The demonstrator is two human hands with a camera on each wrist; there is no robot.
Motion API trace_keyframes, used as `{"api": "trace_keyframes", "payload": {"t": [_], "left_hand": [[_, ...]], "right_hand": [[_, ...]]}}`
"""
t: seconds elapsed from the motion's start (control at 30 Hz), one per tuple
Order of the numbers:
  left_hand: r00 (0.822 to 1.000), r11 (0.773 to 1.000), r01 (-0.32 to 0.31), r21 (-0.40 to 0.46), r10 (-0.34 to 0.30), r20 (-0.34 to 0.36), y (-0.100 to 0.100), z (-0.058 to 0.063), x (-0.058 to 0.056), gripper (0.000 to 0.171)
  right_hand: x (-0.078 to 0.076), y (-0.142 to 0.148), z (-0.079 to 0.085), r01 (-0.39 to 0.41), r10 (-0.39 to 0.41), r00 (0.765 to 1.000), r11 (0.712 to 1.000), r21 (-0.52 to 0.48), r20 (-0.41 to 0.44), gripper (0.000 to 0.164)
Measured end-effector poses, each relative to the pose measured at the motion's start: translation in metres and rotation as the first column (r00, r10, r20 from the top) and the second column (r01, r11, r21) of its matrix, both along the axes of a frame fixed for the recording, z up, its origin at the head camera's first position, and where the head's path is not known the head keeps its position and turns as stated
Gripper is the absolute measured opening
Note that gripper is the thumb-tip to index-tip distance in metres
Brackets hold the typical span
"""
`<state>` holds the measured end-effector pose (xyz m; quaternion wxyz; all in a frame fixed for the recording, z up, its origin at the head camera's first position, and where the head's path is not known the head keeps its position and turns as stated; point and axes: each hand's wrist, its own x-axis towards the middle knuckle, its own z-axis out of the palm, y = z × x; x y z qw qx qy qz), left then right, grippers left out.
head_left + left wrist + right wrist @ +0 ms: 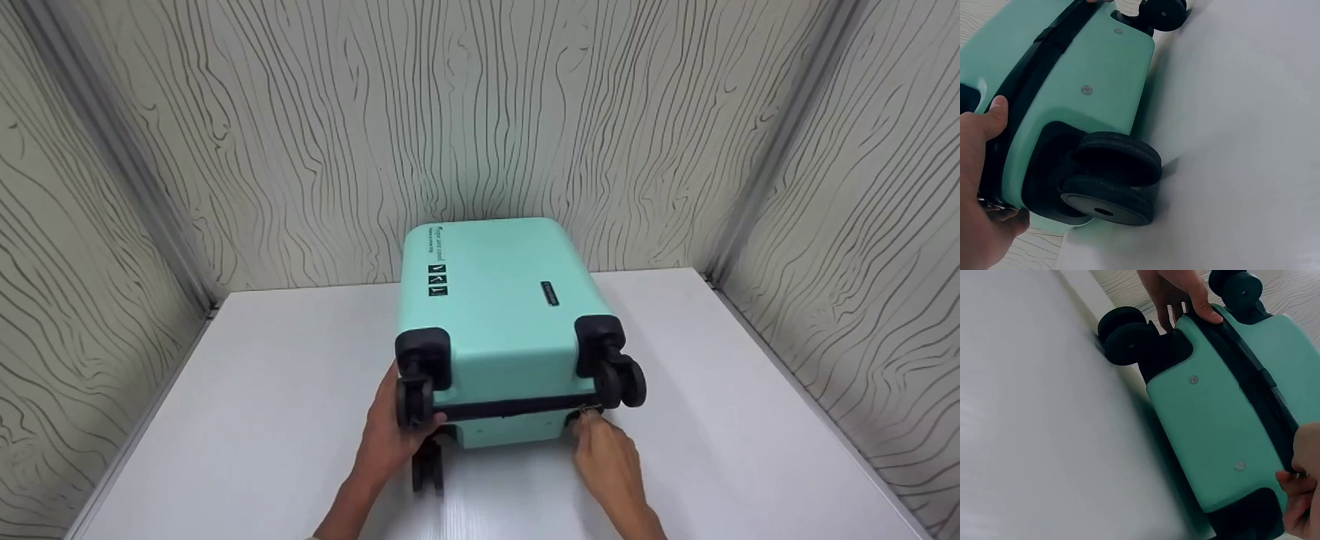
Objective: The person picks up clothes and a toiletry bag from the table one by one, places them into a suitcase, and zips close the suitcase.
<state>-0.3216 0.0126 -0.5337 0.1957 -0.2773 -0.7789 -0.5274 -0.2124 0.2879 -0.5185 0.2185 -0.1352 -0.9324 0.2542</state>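
A mint-green suitcase [502,300] lies on its broad side with its wheeled end toward me. A black zipper band [517,407] runs across this end between the two shells. On the left, my left hand [386,439] grips the suitcase edge, its thumb on the band beside a black wheel [415,401]; the left wrist view shows its fingers round the side. My right hand [609,459] pinches a small zipper pull [588,407] at the band's right end, below the right wheel [621,379]. In the right wrist view the pull is hidden by the fingers.
The suitcase rests on a white table [300,375]. Wood-grain panels [315,150] stand behind and at both sides, with grey corner posts [787,142]. A lower wheel [427,469] sticks out toward me at the left.
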Motion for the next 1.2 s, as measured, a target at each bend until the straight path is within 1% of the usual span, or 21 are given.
{"api": "trace_keyframes", "payload": {"t": [0.1, 0.23, 0.33, 0.43, 0.57, 0.7, 0.8, 0.87, 0.97, 1.03, 1.13, 1.2], "left_hand": [[1.0, 1.0, 0.0, -0.01, -0.001, -0.029, -0.001, -0.001, 0.0, 0.1], [0.998, 1.0, -0.02, -0.022, 0.019, -0.054, 0.0, -0.002, 0.0, 0.099], [0.998, 0.998, -0.046, -0.035, 0.044, -0.04, 0.0, -0.002, 0.001, 0.099], [0.998, 0.997, -0.059, -0.05, 0.059, -0.016, 0.001, -0.001, 0.002, 0.099], [0.998, 0.996, -0.06, -0.059, 0.061, 0.008, 0.003, 0.0, 0.002, 0.1], [0.998, 0.997, -0.058, -0.054, 0.059, 0.021, 0.002, 0.0, 0.001, 0.1], [0.998, 0.997, -0.054, -0.057, 0.056, 0.019, 0.003, -0.001, 0.001, 0.1], [0.999, 0.997, -0.051, -0.064, 0.051, 0.003, 0.003, -0.001, 0.0, 0.099], [0.999, 0.997, -0.034, -0.076, 0.032, -0.022, 0.001, -0.001, -0.001, 0.099], [0.999, 0.996, -0.026, -0.08, 0.024, -0.026, -0.001, -0.001, -0.002, 0.101], [1.0, 0.996, -0.019, -0.082, 0.018, -0.01, -0.003, -0.001, -0.002, 0.105], [1.0, 0.996, -0.019, -0.082, 0.02, 0.011, -0.003, -0.001, -0.002, 0.108]], "right_hand": [[0.006, 0.008, 0.0, -0.065, 0.064, 0.998, 0.997, 0.046, 0.012, 0.024], [0.009, 0.007, -0.001, -0.097, 0.104, 0.994, 0.977, 0.192, -0.024, 0.021], [0.007, -0.004, -0.002, -0.11, 0.127, 0.991, 0.952, 0.284, -0.043, 0.023], [0.002, -0.02, -0.001, -0.152, 0.176, 0.983, 0.932, 0.33, -0.046, 0.023], [-0.004, -0.044, 0.001, -0.225, 0.251, 0.967, 0.909, 0.351, -0.03, 0.021], [-0.009, -0.067, 0.003, -0.269, 0.301, 0.953, 0.888, 0.373, -0.029, 0.015], [-0.012, -0.08, 0.003, -0.308, 0.335, 0.942, 0.877, 0.368, -0.009, 0.01], [-0.014, -0.086, 0.004, -0.336, 0.355, 0.935, 0.87, 0.36, 0.014, 0.008], [-0.015, -0.092, 0.005, -0.358, 0.37, 0.928, 0.859, 0.367, 0.041, 0.006], [-0.016, -0.095, 0.006, -0.363, 0.373, 0.926, 0.853, 0.374, 0.047, 0.008], [-0.019, -0.102, 0.007, -0.374, 0.385, 0.922, 0.843, 0.386, 0.053, 0.008], [-0.021, -0.107, 0.008, -0.386, 0.397, 0.916, 0.83, 0.402, 0.058, 0.008]]}}
